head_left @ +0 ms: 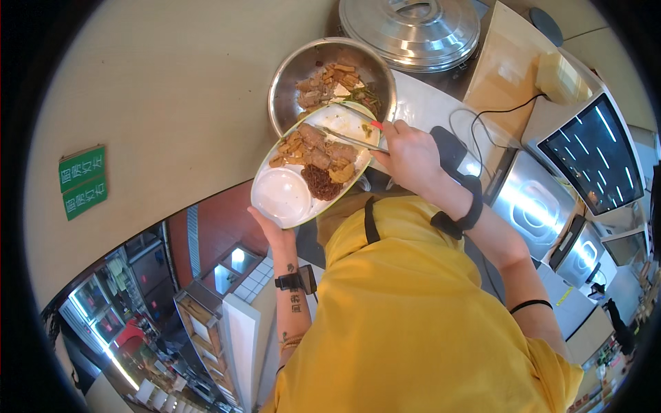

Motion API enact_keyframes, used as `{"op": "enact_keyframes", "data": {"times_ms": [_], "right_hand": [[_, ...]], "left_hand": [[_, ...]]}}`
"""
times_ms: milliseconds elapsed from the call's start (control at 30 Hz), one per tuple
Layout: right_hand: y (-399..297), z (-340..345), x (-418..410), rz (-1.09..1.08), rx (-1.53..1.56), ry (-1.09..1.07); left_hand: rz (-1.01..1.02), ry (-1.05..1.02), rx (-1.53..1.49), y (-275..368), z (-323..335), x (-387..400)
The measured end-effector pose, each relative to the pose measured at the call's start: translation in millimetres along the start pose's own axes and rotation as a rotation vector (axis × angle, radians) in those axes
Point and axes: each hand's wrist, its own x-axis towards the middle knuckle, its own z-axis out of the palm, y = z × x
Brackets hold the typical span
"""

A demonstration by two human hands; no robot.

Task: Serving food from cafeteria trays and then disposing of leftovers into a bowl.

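My left hand [273, 229] supports a white oval divided plate [283, 193] with a green rim from below, at its near end. Pieces of cooked meat [315, 147] and a mound of dark brown shredded food [323, 181] lie on the plate, whose round compartment holds no food. In my right hand [413, 157] are metal tongs [351, 138], their arms reaching over the far part of the plate. Beyond it stands a stainless steel bowl [279, 90] with meat, yellowish strips and green vegetables [364, 97]. The plate overlaps the bowl's near edge in view.
A large lidded steel pot [413, 36] stands behind the bowl. To the right are a pale counter [426, 95], a black cable [477, 124], a monitor [594, 155] and steel lids [537, 201]. A beige wall [170, 103] with green signs [82, 180] rises on the left.
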Motion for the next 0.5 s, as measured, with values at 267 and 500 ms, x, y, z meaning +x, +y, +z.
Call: {"op": "enact_keyframes", "data": {"times_ms": [267,500], "right_hand": [[-3.8,7.6,-3.0,-0.019,-0.044,-0.011],[-4.9,7.2,-1.2,-0.017,-0.013,-0.038]], "left_hand": [[0.007,0.022,-0.034,0.8,8.0,-7.0],[0.005,0.013,-0.001,5.1,10.5,-5.0]]}}
